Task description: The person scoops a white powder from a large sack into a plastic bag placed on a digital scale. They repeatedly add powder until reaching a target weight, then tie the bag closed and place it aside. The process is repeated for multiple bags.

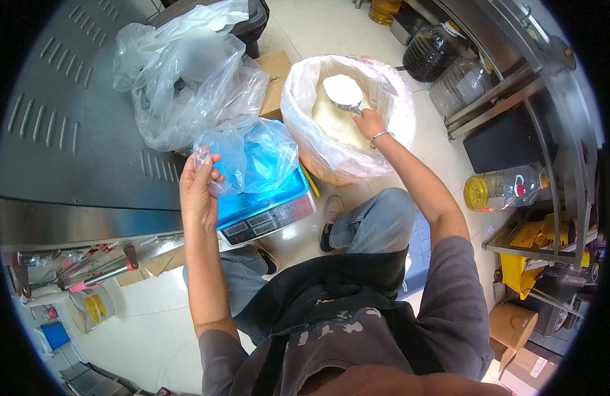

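Remotely, I see the right hand [370, 125], arm [420, 181] outstretched, gripping a heaped metal scoop [347, 106] over the plastic-lined tub [398, 99]; left of it, the left hand [200, 185], apart, pinches a clear plastic bag [268, 153].

Your floor [143, 336] is pale, glossy tile with thin dark seams. On it, ahead of you and slightly right, stands a wide round container [398, 109] with a white plastic liner folded over its rim. Your shoes [331, 214] rest on the tiles nearer to you. A pale bucket [92, 309] sits on the floor to your left. Right of the container, a dark jug [431, 56] stands beside the metal rack [480, 102]; you can't tell whether floor or shelf carries it.
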`<state>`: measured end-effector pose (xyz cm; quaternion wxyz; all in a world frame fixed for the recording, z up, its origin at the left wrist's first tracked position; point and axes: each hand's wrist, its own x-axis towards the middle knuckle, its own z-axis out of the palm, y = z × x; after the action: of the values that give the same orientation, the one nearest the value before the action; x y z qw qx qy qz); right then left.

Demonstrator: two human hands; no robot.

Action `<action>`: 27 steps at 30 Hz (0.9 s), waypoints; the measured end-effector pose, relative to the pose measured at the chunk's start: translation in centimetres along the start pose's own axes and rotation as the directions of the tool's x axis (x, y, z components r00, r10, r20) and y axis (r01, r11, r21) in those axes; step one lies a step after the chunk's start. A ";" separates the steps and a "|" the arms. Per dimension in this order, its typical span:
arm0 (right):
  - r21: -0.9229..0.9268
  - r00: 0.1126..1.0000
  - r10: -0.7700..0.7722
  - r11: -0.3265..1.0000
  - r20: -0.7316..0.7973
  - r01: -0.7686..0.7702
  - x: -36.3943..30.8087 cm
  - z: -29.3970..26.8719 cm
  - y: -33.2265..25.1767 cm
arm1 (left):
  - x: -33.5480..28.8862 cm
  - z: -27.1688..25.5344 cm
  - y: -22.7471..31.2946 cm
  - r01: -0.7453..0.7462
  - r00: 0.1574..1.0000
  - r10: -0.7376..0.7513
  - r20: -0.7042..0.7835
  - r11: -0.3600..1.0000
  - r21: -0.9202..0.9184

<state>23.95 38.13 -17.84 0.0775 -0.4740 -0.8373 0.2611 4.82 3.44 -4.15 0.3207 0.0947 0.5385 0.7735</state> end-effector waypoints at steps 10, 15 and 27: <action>0.018 0.993 -0.118 0.993 -0.016 0.118 -5.7 -4.9 -0.3 | -0.9 0.7 0.7 0.000 1.000 -0.001 0.011 0.993 0.118; 0.014 0.984 -0.176 0.984 -0.015 0.176 -7.9 -7.5 0.0 | -1.0 1.0 0.7 -0.006 1.000 0.004 0.022 0.994 0.106; 0.052 0.954 -0.293 0.956 0.062 0.290 -12.2 -14.3 -2.7 | -0.8 1.3 0.7 -0.010 0.999 0.007 0.032 0.995 0.098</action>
<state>33.89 32.01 -2.89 0.0963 -0.3344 -0.8945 0.2807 5.80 3.88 -2.84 0.3209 0.1248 0.5703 0.7458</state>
